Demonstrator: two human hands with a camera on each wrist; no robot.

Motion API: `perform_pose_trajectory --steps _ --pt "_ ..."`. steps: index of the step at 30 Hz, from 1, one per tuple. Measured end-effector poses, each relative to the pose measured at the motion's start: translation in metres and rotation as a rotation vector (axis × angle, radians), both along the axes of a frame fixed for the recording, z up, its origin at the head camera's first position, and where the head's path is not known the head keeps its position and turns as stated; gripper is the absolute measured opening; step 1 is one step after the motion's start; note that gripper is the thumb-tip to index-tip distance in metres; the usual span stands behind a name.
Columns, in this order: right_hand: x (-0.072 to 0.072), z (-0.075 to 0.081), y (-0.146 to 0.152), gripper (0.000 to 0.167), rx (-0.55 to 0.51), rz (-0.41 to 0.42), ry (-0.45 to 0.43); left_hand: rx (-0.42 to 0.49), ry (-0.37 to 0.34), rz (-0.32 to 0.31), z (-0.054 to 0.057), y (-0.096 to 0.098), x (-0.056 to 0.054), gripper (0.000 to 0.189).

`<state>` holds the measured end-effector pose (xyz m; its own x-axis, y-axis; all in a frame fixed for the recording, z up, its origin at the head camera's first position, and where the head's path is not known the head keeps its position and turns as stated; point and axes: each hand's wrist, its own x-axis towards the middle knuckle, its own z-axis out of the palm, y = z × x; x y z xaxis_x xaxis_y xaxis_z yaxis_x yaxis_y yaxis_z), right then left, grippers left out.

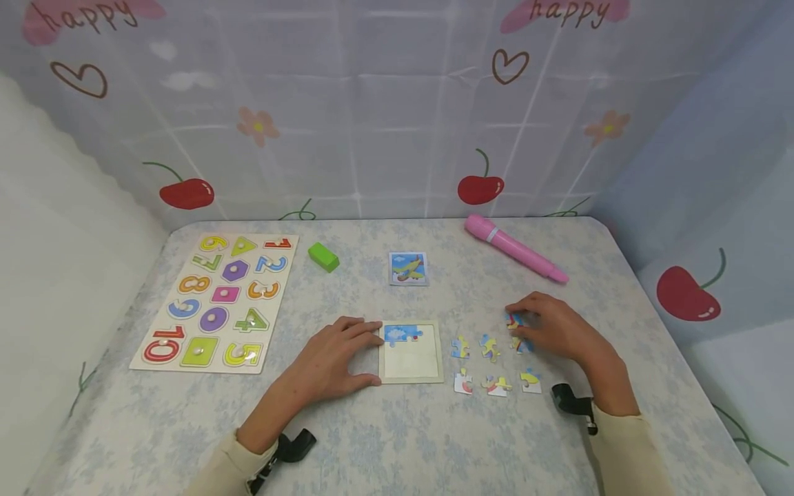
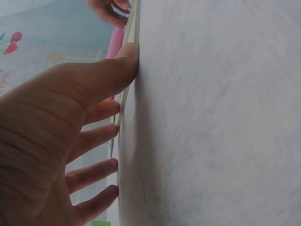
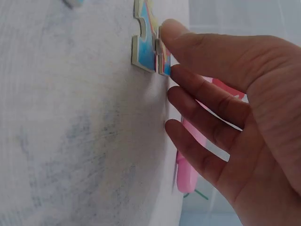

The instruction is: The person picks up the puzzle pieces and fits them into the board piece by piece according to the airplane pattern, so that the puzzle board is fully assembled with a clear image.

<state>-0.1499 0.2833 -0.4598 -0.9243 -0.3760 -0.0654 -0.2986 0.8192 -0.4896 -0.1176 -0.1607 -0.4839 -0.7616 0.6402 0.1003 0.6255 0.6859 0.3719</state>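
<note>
A shallow square puzzle tray (image 1: 411, 365) lies at the middle of the table, with joined blue sky pieces (image 1: 402, 334) along its upper left. My left hand (image 1: 335, 358) touches the tray's left edge, its fingers spread and the thumb at the lower corner. In the left wrist view the left thumb (image 2: 113, 70) rests against the tray's side. To the right, my right hand (image 1: 552, 327) pinches a red-and-blue puzzle piece (image 1: 514, 321) between thumb and fingers, low over the table. Right beside it lies another puzzle piece (image 3: 145, 52), partly covered by the thumb in the head view.
Several loose puzzle pieces (image 1: 497, 386) lie right of the tray. Behind it is a picture card (image 1: 408, 269) with an airplane. A green block (image 1: 324, 257), a pink pen-shaped object (image 1: 517, 249) and a number-and-shape board (image 1: 229, 296) lie farther out.
</note>
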Motion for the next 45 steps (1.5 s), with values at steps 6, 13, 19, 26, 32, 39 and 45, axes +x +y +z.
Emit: perform_pose_trajectory --steps 6,13,19,26,32,39,45 --pt "-0.001 -0.002 0.001 0.037 0.011 -0.013 -0.004 0.006 0.005 -0.004 -0.001 -0.001 0.0 0.064" --pt "-0.002 -0.006 0.002 0.037 0.032 -0.027 0.007 0.01 0.005 -0.004 -0.001 -0.001 0.0 0.063" --pt "-0.003 -0.009 0.003 0.039 0.084 -0.05 0.029 0.013 0.001 -0.001 -0.002 -0.001 -0.001 0.063" --pt "-0.004 -0.008 -0.001 0.043 0.154 -0.073 0.072 0.004 -0.005 0.009 -0.003 -0.002 -0.001 0.062" --pt "-0.004 -0.006 -0.008 0.044 0.109 -0.062 0.082 0.005 -0.011 0.01 -0.003 -0.001 -0.001 0.061" --pt "-0.006 0.002 -0.02 0.039 0.056 -0.031 0.111 0.005 -0.004 0.008 -0.001 0.0 0.0 0.061" --pt "-0.011 0.007 -0.035 0.037 0.02 0.019 0.143 0.009 0.006 0.003 -0.002 0.0 0.0 0.062"
